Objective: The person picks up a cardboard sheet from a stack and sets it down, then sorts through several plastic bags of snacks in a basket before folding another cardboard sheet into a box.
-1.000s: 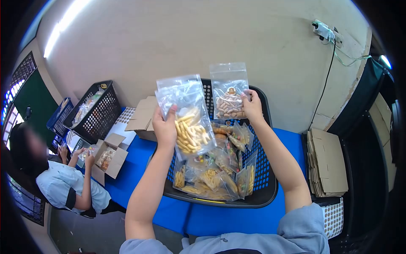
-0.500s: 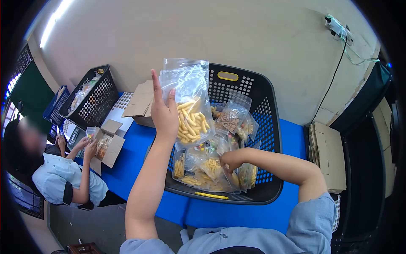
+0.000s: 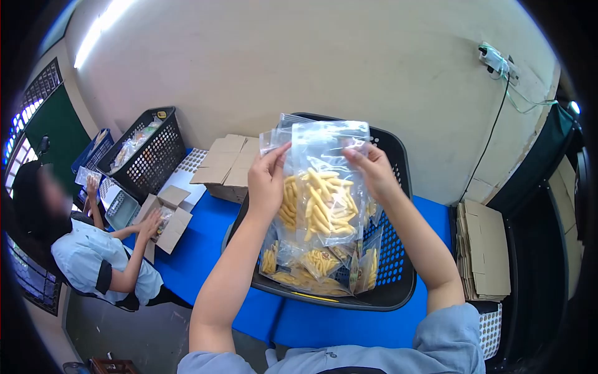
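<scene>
Above the large black basket (image 3: 398,283), several clear zip bags of yellow finger-shaped snacks (image 3: 330,206) are held upright, one in front of another. My left hand (image 3: 268,181) pinches the bags at their left edge. On the right, my right hand (image 3: 372,168) pinches the upper side of the front bag between thumb and fingers. More snack bags (image 3: 311,265) lie in the basket below, partly hidden behind the held bags.
A co-worker (image 3: 103,258) at the left has a hand at an open carton (image 3: 177,227). Behind stand a filled black crate (image 3: 149,156) and a closed carton (image 3: 227,162). Flattened cardboard (image 3: 486,249) is stacked at the right, on the blue table (image 3: 252,305).
My right hand has come up from the basket to the held bags. The bags have moved right and spread apart. The co-worker's one hand moved to the carton, the other lifts a small bag.
</scene>
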`<act>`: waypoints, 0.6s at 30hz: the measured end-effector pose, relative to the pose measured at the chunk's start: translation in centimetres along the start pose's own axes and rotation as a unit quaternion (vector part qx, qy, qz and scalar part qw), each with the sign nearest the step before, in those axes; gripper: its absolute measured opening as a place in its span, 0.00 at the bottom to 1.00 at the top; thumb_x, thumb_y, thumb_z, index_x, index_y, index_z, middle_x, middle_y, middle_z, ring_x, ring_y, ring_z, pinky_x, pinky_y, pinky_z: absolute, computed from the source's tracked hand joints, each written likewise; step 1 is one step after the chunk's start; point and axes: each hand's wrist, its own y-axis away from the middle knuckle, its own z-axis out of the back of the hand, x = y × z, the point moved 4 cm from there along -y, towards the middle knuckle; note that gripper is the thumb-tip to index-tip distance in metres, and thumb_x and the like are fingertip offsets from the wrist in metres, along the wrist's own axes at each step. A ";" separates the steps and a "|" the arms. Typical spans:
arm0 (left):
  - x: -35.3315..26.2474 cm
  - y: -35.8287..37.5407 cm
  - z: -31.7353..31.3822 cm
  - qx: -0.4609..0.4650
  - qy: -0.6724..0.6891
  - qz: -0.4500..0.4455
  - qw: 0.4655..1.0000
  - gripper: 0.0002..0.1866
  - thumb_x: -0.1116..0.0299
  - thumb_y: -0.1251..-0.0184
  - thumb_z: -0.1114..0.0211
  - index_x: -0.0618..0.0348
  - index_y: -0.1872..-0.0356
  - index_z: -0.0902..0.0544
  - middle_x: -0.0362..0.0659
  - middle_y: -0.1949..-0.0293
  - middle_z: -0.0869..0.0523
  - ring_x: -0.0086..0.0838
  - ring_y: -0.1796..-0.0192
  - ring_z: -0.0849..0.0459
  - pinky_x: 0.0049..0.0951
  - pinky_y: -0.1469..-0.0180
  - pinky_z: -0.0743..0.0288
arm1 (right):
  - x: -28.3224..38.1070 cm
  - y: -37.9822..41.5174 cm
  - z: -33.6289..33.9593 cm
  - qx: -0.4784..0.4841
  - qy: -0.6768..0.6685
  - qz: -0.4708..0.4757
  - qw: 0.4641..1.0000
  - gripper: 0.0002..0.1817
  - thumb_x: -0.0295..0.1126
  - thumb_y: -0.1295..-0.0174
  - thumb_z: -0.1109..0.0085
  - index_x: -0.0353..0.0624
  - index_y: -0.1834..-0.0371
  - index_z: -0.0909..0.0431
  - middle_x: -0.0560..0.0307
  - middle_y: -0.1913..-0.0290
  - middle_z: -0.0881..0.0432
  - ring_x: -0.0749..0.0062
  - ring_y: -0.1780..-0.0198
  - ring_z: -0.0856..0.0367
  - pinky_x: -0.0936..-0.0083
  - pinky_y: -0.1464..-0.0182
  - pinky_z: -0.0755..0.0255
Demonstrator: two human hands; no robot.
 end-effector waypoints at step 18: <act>-1.6 0.1 -0.8 0.075 0.231 0.082 0.967 0.49 0.85 0.42 0.35 0.51 0.25 0.55 0.42 0.63 0.15 0.23 0.60 0.16 0.22 0.55 0.23 | -1.7 -0.6 -1.7 0.050 0.021 -0.052 0.997 0.19 0.27 0.46 0.31 0.35 0.51 0.22 0.59 0.57 0.17 0.74 0.51 0.20 0.75 0.46 0.29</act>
